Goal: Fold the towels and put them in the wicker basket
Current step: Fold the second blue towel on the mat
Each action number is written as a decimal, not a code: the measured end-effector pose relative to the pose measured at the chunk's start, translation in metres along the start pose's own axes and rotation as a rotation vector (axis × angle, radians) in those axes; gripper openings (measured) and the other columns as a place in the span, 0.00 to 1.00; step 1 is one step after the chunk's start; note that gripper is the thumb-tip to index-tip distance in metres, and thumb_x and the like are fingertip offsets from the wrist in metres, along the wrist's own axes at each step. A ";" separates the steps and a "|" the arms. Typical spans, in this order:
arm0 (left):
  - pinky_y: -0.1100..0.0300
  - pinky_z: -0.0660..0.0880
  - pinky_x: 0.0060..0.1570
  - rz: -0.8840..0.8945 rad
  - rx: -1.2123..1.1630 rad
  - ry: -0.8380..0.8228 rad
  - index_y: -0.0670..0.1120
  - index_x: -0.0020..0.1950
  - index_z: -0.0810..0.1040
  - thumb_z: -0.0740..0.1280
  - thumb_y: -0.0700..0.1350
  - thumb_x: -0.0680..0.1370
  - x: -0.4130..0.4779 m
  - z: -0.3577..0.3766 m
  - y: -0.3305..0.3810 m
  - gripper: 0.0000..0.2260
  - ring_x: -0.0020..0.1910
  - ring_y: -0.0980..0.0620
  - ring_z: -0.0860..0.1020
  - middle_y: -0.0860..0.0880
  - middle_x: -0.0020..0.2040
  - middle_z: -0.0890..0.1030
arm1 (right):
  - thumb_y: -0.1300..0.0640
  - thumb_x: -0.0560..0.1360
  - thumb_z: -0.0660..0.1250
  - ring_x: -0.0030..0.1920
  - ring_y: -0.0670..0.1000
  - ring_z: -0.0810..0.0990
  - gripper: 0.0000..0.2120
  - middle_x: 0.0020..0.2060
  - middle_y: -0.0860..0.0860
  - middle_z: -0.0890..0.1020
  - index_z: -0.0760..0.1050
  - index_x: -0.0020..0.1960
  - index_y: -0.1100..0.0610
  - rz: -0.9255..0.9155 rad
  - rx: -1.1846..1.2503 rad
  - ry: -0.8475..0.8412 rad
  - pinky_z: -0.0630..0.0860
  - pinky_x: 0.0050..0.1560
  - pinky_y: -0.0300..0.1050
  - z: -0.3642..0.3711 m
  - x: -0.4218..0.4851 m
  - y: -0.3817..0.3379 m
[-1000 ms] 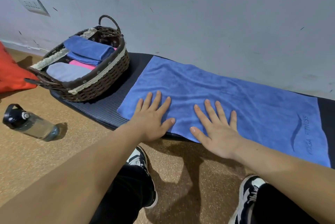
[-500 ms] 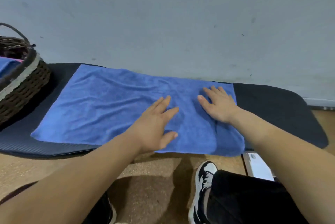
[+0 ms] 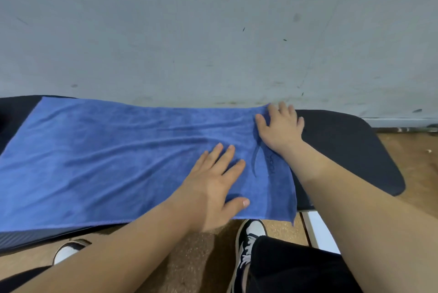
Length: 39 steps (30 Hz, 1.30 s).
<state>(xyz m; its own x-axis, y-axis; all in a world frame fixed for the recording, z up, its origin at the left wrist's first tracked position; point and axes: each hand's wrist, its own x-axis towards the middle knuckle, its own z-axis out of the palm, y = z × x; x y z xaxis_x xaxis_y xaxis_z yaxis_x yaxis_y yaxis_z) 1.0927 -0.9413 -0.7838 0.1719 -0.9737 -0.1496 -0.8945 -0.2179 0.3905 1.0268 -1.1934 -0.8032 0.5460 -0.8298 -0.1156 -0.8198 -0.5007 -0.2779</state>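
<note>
Right hand [image 3: 280,128] shifted, now at towel [image 3: 118,162] corner

Dark mat [image 3: 343,150] against scuffed grey wall [image 3: 213,32], perhaps cork floor [image 3: 422,162], black-and-white sneaker [image 3: 248,238]

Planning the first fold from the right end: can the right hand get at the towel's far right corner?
Probably yes: the right hand rests on the blue towel at that corner, and nothing covers it.

Dark stitched lettering [image 3: 271,164] stood on the blue towel [image 3: 118,162] near its 3 o'clock end, beside a curved stroke [image 3: 256,160]; the right forearm [image 3: 331,186] covered part, the rest too blurred to read
</note>
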 end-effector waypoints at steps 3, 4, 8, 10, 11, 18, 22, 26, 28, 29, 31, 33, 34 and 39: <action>0.51 0.35 0.81 0.032 -0.074 -0.027 0.54 0.85 0.51 0.59 0.66 0.80 0.000 0.009 0.000 0.37 0.82 0.52 0.32 0.52 0.85 0.40 | 0.37 0.82 0.52 0.82 0.60 0.49 0.31 0.81 0.55 0.60 0.66 0.77 0.56 0.168 0.059 0.034 0.45 0.80 0.66 0.005 0.011 0.002; 0.52 0.34 0.80 0.047 -0.059 -0.016 0.55 0.85 0.51 0.60 0.66 0.80 0.000 0.012 -0.002 0.37 0.81 0.53 0.31 0.52 0.84 0.39 | 0.38 0.82 0.54 0.82 0.59 0.50 0.29 0.80 0.55 0.62 0.69 0.75 0.54 0.185 0.095 0.062 0.44 0.80 0.65 0.007 0.013 0.001; 0.55 0.31 0.79 0.086 -0.057 0.015 0.55 0.85 0.52 0.60 0.67 0.79 0.001 0.017 -0.007 0.38 0.82 0.53 0.32 0.53 0.85 0.40 | 0.43 0.79 0.64 0.82 0.57 0.54 0.11 0.69 0.48 0.75 0.78 0.57 0.45 0.232 0.343 0.133 0.38 0.79 0.64 0.005 0.016 -0.008; 0.54 0.32 0.79 0.097 -0.049 0.024 0.55 0.84 0.53 0.58 0.68 0.79 0.000 0.017 -0.007 0.38 0.82 0.53 0.32 0.52 0.85 0.41 | 0.46 0.78 0.67 0.78 0.55 0.62 0.05 0.60 0.47 0.80 0.77 0.50 0.46 0.254 0.449 0.163 0.39 0.80 0.63 0.000 0.015 -0.010; 0.53 0.33 0.80 0.104 -0.053 0.039 0.54 0.84 0.55 0.58 0.68 0.78 0.000 0.017 -0.007 0.38 0.82 0.52 0.34 0.51 0.85 0.43 | 0.46 0.78 0.68 0.73 0.54 0.69 0.05 0.53 0.46 0.81 0.76 0.48 0.47 0.247 0.486 0.188 0.44 0.81 0.62 -0.004 0.014 -0.009; 0.49 0.76 0.65 0.257 -0.103 0.299 0.46 0.61 0.82 0.70 0.52 0.77 0.009 0.027 0.030 0.15 0.66 0.46 0.75 0.47 0.68 0.77 | 0.58 0.77 0.72 0.38 0.47 0.77 0.13 0.41 0.47 0.76 0.72 0.59 0.51 0.122 0.789 0.132 0.74 0.38 0.42 -0.031 0.003 0.002; 0.54 0.74 0.56 0.166 -0.187 0.263 0.51 0.53 0.83 0.71 0.59 0.75 0.026 0.038 0.069 0.14 0.52 0.54 0.72 0.57 0.52 0.74 | 0.62 0.77 0.71 0.41 0.48 0.79 0.08 0.40 0.48 0.79 0.76 0.54 0.54 0.185 0.902 0.121 0.78 0.43 0.42 -0.027 0.002 0.017; 0.55 0.71 0.55 -0.066 -0.130 0.258 0.57 0.50 0.78 0.72 0.71 0.66 0.042 0.046 0.092 0.22 0.51 0.55 0.70 0.59 0.49 0.70 | 0.65 0.77 0.70 0.42 0.48 0.80 0.07 0.39 0.47 0.82 0.80 0.44 0.54 0.131 0.906 0.116 0.81 0.50 0.47 -0.026 0.002 0.020; 0.54 0.70 0.50 -0.130 -0.082 0.294 0.58 0.47 0.77 0.73 0.70 0.66 0.044 0.048 0.103 0.20 0.49 0.53 0.71 0.58 0.47 0.71 | 0.62 0.77 0.70 0.41 0.47 0.80 0.06 0.39 0.47 0.83 0.82 0.44 0.53 0.125 0.891 0.080 0.82 0.51 0.48 -0.025 0.004 0.019; 0.54 0.69 0.49 -0.140 -0.072 0.309 0.58 0.47 0.77 0.73 0.68 0.68 0.043 0.049 0.107 0.18 0.48 0.53 0.71 0.58 0.47 0.72 | 0.61 0.78 0.70 0.41 0.47 0.81 0.05 0.39 0.46 0.83 0.82 0.45 0.53 0.121 0.880 0.063 0.82 0.51 0.49 -0.026 0.005 0.018; 0.54 0.68 0.48 -0.124 -0.093 0.345 0.58 0.46 0.78 0.72 0.62 0.71 0.039 0.052 0.109 0.11 0.47 0.54 0.70 0.59 0.47 0.72 | 0.60 0.77 0.71 0.42 0.46 0.82 0.03 0.40 0.45 0.83 0.82 0.47 0.52 0.108 0.843 0.056 0.83 0.54 0.49 -0.025 0.007 0.016; 0.54 0.68 0.47 -0.105 -0.194 0.376 0.56 0.43 0.78 0.71 0.55 0.73 0.036 0.054 0.107 0.05 0.46 0.56 0.70 0.60 0.45 0.73 | 0.61 0.77 0.72 0.42 0.46 0.81 0.08 0.39 0.45 0.81 0.81 0.55 0.52 0.115 0.807 0.075 0.83 0.52 0.49 -0.027 0.008 0.013; 0.55 0.68 0.47 -0.114 -0.257 0.386 0.56 0.42 0.77 0.71 0.53 0.73 0.035 0.052 0.105 0.04 0.45 0.57 0.70 0.60 0.43 0.73 | 0.61 0.77 0.71 0.40 0.45 0.80 0.14 0.39 0.45 0.80 0.79 0.62 0.53 0.137 0.809 0.076 0.82 0.48 0.47 -0.027 0.009 0.013; 0.61 0.73 0.39 -0.331 -0.766 0.295 0.52 0.41 0.76 0.69 0.46 0.76 0.027 0.019 0.102 0.05 0.34 0.58 0.74 0.49 0.39 0.78 | 0.67 0.76 0.70 0.34 0.52 0.67 0.09 0.33 0.52 0.69 0.73 0.42 0.57 0.413 0.982 -0.028 0.66 0.35 0.46 -0.041 0.016 0.012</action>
<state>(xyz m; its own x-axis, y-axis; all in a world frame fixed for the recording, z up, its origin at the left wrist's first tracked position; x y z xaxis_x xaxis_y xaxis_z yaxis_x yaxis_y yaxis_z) 0.9983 -0.9885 -0.7654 0.5669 -0.8074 -0.1638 -0.2756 -0.3732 0.8859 1.0192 -1.2227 -0.7695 0.2712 -0.8778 -0.3949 -0.4505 0.2468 -0.8580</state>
